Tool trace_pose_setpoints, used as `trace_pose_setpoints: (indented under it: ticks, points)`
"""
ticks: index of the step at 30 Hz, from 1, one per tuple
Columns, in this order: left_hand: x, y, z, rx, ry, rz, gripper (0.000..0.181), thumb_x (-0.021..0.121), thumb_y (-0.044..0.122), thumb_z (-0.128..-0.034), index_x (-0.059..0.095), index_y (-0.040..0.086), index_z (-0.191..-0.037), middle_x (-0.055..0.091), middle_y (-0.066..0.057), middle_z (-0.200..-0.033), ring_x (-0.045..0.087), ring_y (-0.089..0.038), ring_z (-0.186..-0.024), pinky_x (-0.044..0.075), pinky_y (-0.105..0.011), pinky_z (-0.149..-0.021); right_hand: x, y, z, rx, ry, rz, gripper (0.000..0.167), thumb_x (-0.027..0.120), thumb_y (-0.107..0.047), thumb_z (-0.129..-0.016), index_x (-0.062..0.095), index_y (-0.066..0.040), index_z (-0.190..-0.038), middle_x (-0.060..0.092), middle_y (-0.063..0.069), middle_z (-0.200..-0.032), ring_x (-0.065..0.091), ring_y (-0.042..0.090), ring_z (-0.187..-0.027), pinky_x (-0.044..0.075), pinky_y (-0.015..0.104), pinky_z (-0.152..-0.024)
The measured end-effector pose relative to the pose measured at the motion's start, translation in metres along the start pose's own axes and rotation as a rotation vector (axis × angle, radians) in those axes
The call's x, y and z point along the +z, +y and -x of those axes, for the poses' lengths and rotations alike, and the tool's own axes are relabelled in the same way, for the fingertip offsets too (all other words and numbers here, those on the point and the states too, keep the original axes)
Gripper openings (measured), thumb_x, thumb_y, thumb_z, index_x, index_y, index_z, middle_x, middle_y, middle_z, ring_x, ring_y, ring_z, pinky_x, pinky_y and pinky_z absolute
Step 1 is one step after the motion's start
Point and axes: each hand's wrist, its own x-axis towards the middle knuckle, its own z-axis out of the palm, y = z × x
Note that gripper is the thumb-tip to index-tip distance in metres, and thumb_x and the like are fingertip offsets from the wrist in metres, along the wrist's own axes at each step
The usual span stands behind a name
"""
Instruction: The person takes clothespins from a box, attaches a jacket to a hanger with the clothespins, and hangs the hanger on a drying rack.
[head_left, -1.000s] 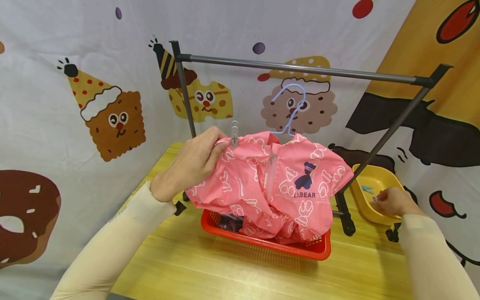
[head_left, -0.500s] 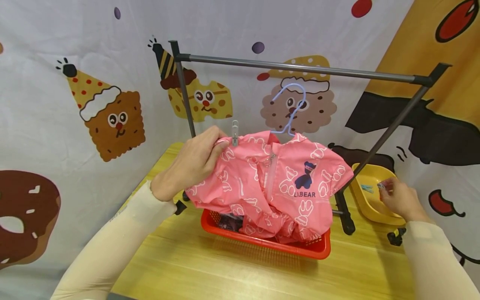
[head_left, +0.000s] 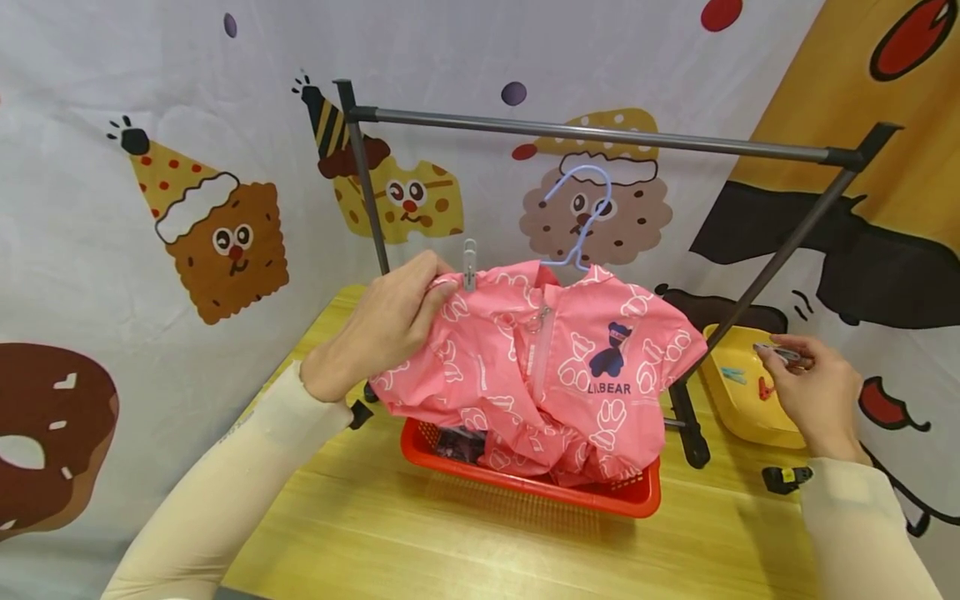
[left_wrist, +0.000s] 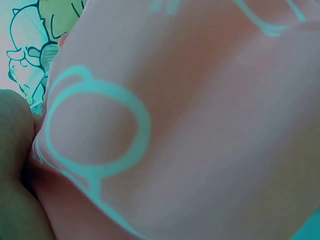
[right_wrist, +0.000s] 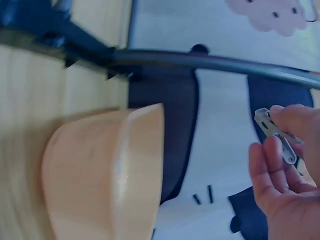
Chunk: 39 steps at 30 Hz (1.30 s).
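Observation:
A pink jacket [head_left: 600,392] with white bear outlines hangs on a light-blue hanger [head_left: 581,242], its lower part in a red basket [head_left: 525,483]. My left hand [head_left: 386,325] grips the jacket's shoulder between thumb and fingers; a grey clothespin [head_left: 469,265] is clipped just beside it. Over the yellow tray [head_left: 738,425], my right hand [head_left: 821,396] pinches another grey clothespin [right_wrist: 275,135], also seen in the right wrist view. Teal clothespins [head_left: 733,375] and a red clothespin [head_left: 765,388] lie in the tray. Jacket cloth fills most of the left wrist view.
A dark metal rack [head_left: 600,133] stands over the basket, its crossbar above the hanger's hook and its right post between jacket and tray. Dark cloth [head_left: 461,446] lies in the basket. Everything stands on a wooden table [head_left: 420,542] before a cartoon-printed curtain [head_left: 465,50].
My right hand has come up out of the yellow tray with a grey clothespin, uncovering a red one. The left hand and the jacket have stayed in place.

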Motion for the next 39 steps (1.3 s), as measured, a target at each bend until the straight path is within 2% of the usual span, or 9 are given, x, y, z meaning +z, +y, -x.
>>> trace_pose_setpoints:
  ticks: [3,6,9,14,20,23,26,30,39]
  points:
    - [0.000,0.000,0.000,-0.003,0.001,0.001,0.012,0.060,0.016,-0.1228,0.066,0.006,-0.120,0.060,-0.005,-0.096,0.053,-0.017,-0.077,0.048,-0.032,-0.066,-0.008,-0.018,0.004,0.081,0.115,-0.071,0.051,0.083,-0.038,-0.111,0.075,-0.009,-0.152,0.079,0.020,-0.140,0.049,-0.024,-0.086,0.041,-0.005,-0.075]
    - [0.000,0.000,0.000,-0.007,0.002,0.002,0.012,0.060,0.016,-0.1228,0.065,0.006,-0.120,0.060,-0.005,-0.096,0.053,-0.017,-0.077,0.048,-0.032,-0.066,-0.017,-0.035,0.008,0.109,0.199,-0.148,0.050,0.085,-0.037,-0.109,0.077,-0.015,-0.153,0.081,0.007,-0.145,0.054,-0.027,-0.094,0.049,-0.003,-0.093]
    - [-0.001,0.000,0.000,-0.009,0.002,0.003,0.012,0.060,0.016,-0.1228,0.066,0.006,-0.120,0.060,-0.005,-0.097,0.053,-0.017,-0.078,0.049,-0.032,-0.066,-0.023,-0.050,0.011,0.067,0.278,-0.207,0.043,0.085,-0.029,-0.109,0.079,-0.016,-0.149,0.083,-0.003,-0.144,0.059,-0.026,-0.100,0.052,0.002,-0.103]
    - [-0.001,0.000,0.001,-0.004,0.008,0.006,0.011,0.060,0.016,-0.1225,0.066,0.006,-0.120,0.059,-0.005,-0.096,0.053,-0.017,-0.078,0.048,-0.033,-0.067,-0.032,-0.072,0.013,-0.071,0.405,-0.291,0.030,0.086,-0.016,-0.107,0.087,-0.012,-0.136,0.086,-0.015,-0.127,0.066,-0.025,-0.097,0.053,0.000,-0.096]
    - [0.000,0.001,0.002,0.003,0.018,0.003,0.010,0.061,0.015,-0.1220,0.066,0.006,-0.119,0.059,-0.005,-0.096,0.053,-0.018,-0.079,0.048,-0.034,-0.068,-0.044,-0.100,0.017,-0.215,0.488,-0.395,0.023,0.084,-0.010,-0.108,0.088,-0.002,-0.129,0.083,-0.029,-0.117,0.072,-0.020,-0.099,0.054,0.003,-0.094]
    - [0.001,0.000,0.002,0.005,0.017,0.004,0.010,0.061,0.015,-0.1221,0.066,0.006,-0.119,0.058,-0.005,-0.096,0.052,-0.018,-0.078,0.048,-0.034,-0.068,-0.049,-0.114,0.019,-0.283,0.499,-0.471,0.025,0.086,-0.004,-0.105,0.086,0.000,-0.129,0.085,-0.023,-0.120,0.076,-0.015,-0.102,0.056,0.004,-0.095]
    - [0.001,0.000,0.003,0.007,0.019,0.003,0.010,0.061,0.015,-0.1219,0.066,0.006,-0.119,0.058,-0.005,-0.095,0.052,-0.018,-0.078,0.048,-0.034,-0.068,-0.054,-0.126,0.021,-0.312,0.488,-0.505,0.031,0.089,-0.003,-0.102,0.086,-0.005,-0.132,0.087,-0.012,-0.127,0.079,-0.010,-0.104,0.057,0.005,-0.097]
    - [0.002,0.000,0.003,0.007,0.022,0.002,0.010,0.061,0.014,-0.1218,0.066,0.006,-0.119,0.059,-0.005,-0.096,0.052,-0.018,-0.079,0.048,-0.034,-0.068,-0.058,-0.141,0.024,-0.327,0.445,-0.512,0.042,0.091,0.000,-0.100,0.083,-0.010,-0.140,0.086,-0.008,-0.133,0.080,-0.010,-0.109,0.058,0.007,-0.100]
    - [0.003,0.000,0.003,0.003,0.018,0.009,0.010,0.061,0.015,-0.1222,0.066,0.006,-0.120,0.059,-0.005,-0.096,0.052,-0.017,-0.078,0.048,-0.033,-0.067,-0.059,-0.171,0.031,-0.409,0.345,-0.569,0.055,0.091,0.014,-0.091,0.080,-0.003,-0.143,0.087,-0.005,-0.131,0.083,-0.006,-0.114,0.060,0.011,-0.099]
